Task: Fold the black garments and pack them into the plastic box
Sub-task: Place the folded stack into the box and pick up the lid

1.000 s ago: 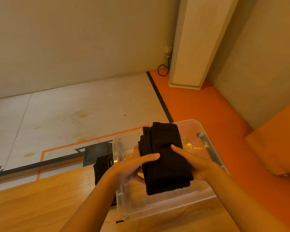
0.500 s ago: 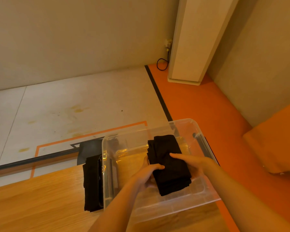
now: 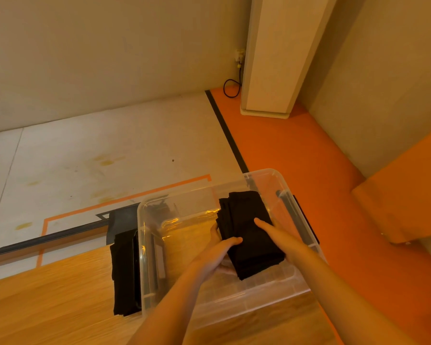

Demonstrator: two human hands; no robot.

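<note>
Lowered since a second ago: folded garment (image 3: 249, 232) is now deep inside the plastic box (image 3: 144, 247), toward its right end. Left hand (image 3: 215, 253) and right hand (image 3: 280, 236) grip its two sides, thumbs on top, other fingers hidden under the cloth. Looks soft, light and floppy; best held at both edges or the stack splays. Second garment (image 3: 123, 272) lies on the worktop (image 3: 47, 307) against the box. No readable writing.

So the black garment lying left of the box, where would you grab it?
Probably by its left long edge, from the left: the black garment lies as a flat narrow strip on the table, its right side hemmed in by the plastic box wall.
</note>
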